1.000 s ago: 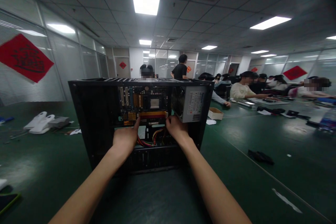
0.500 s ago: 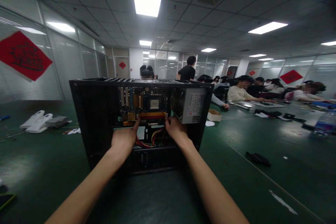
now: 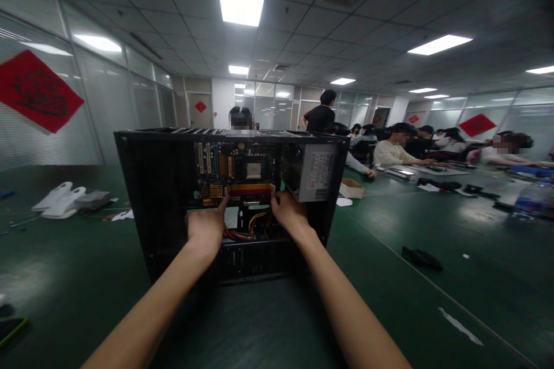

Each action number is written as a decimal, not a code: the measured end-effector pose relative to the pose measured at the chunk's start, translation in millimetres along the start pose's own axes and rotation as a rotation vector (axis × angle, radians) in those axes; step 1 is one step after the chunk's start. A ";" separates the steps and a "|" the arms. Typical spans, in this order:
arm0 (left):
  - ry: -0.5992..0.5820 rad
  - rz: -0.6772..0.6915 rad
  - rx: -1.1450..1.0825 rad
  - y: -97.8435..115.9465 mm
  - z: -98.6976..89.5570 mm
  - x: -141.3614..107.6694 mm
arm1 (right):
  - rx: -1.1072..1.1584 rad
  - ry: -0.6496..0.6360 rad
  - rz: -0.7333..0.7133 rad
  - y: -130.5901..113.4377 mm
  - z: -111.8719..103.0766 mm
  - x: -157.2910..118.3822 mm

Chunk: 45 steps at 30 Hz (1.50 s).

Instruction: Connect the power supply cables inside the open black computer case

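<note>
A black computer case stands on the green table, its open side facing me. Inside it is a motherboard with orange and red memory slots. My left hand reaches in with its index finger stretched out, the tip touching the left end of the slots. The other fingers of that hand are mostly hidden. At the slots' right end is my right hand, its fingers bent in close together; what they grip, if anything, is hidden. Red, yellow and black cables hang between the hands.
A silver power supply sits in the case's upper right corner. White plastic pieces and a grey box lie left. On the right are an open carton, a black cloth-like item and a bottle. Several people work farther back.
Both hands stay at the two ends of the memory slots, with hardly any movement. The view shifts slightly. A standing person in the background has moved a little to the right.
</note>
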State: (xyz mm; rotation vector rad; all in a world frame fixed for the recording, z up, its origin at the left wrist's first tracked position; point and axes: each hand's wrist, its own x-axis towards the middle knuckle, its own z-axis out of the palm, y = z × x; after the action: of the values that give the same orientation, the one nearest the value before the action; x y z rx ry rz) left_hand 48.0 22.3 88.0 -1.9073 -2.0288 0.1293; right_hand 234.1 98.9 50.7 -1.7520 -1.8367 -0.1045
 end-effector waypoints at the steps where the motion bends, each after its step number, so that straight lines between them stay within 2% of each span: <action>1: -0.005 -0.007 -0.005 0.1 -0.5 -0.1 | -0.001 0.004 -0.002 0.0 -0.1 -0.3; 5: -0.005 -0.029 -0.016 -1.0 -0.1 0.7 | 0.016 -0.008 -0.004 -0.8 -2.2 -1.9; 8: 0.022 0.004 -0.012 -4.7 3.0 1.2 | 0.055 -0.019 -0.022 -1.9 -5.5 -3.3; 13: 0.041 0.077 0.002 -9.7 3.7 0.3 | 0.221 -0.036 -0.249 -10.4 -11.8 -10.3; 15: 0.096 0.126 -0.004 -9.3 -0.1 -0.9 | 0.383 -0.126 -0.362 -17.8 -13.2 -16.1; 17: 0.188 0.177 -0.028 -8.5 -6.1 -2.5 | 0.549 -0.294 -0.456 -26.3 -14.0 -22.3; 19: 0.269 0.214 -0.061 -8.4 -12.8 -4.4 | 0.678 -0.430 -0.505 -34.1 -15.3 -27.2; 20: 0.292 0.227 -0.085 -9.0 -16.1 -5.4 | 0.734 -0.455 -0.506 -37.2 -16.7 -28.8; 24: 0.381 0.268 -0.307 -15.7 -26.4 -9.5 | 0.911 -0.418 -0.435 -43.7 -33.1 -30.8; 28: 0.491 0.429 -0.768 -24.2 -37.2 -16.5 | 1.098 -0.386 -0.456 -44.6 -68.0 -33.7; 31: 0.422 0.498 -1.048 -28.2 -48.4 -25.5 | 1.122 -0.364 -0.452 -43.4 -96.2 -39.9; 33: 0.375 0.523 -1.157 -29.9 -55.4 -31.9 | 1.084 -0.331 -0.432 -41.9 -110.4 -44.4; 37: 0.396 0.521 -1.195 -32.2 -63.0 -40.7 | 1.039 -0.325 -0.422 -39.9 -123.7 -50.5; 45: 0.455 0.502 -1.158 -32.3 -62.3 -43.9 | 1.015 -0.317 -0.437 -43.5 -124.4 -55.4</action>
State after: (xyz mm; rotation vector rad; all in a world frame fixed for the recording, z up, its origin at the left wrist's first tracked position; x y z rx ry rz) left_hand 38.2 -34.3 147.6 -2.6497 -1.3006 -1.4927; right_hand 235.5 -11.1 141.9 -0.6760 -1.9236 0.8292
